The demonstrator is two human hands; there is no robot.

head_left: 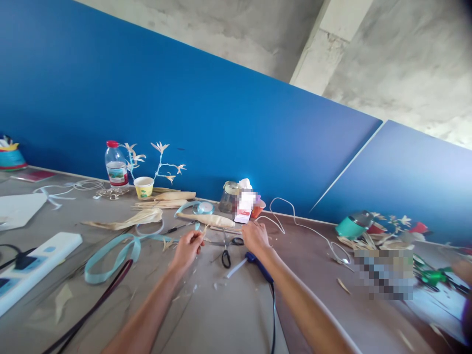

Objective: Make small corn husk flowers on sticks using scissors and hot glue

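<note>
My left hand (190,247) pinches a small pale corn husk flower (205,231) between thumb and fingertips. My right hand (255,237) reaches to the lower edge of a lit phone (243,215); its fingertips are hidden behind the hand. Between the hands lie black-handled scissors (226,258). Just below my right hand is a dark blue glue gun (259,267) with a black cord, a whitish stick (236,268) beside it. A long rolled corn husk (212,220) lies behind my left hand, near a roll of light blue ribbon (203,208).
A yellow paper cup (143,188) holds wire branches with husk flowers, beside a bottle (116,167). Blue ribbon (96,263) loops at left, near a white power strip (44,265). A glass jar (229,196) stands by the blue partition (206,118). Another person's blurred hand (462,269) is at far right.
</note>
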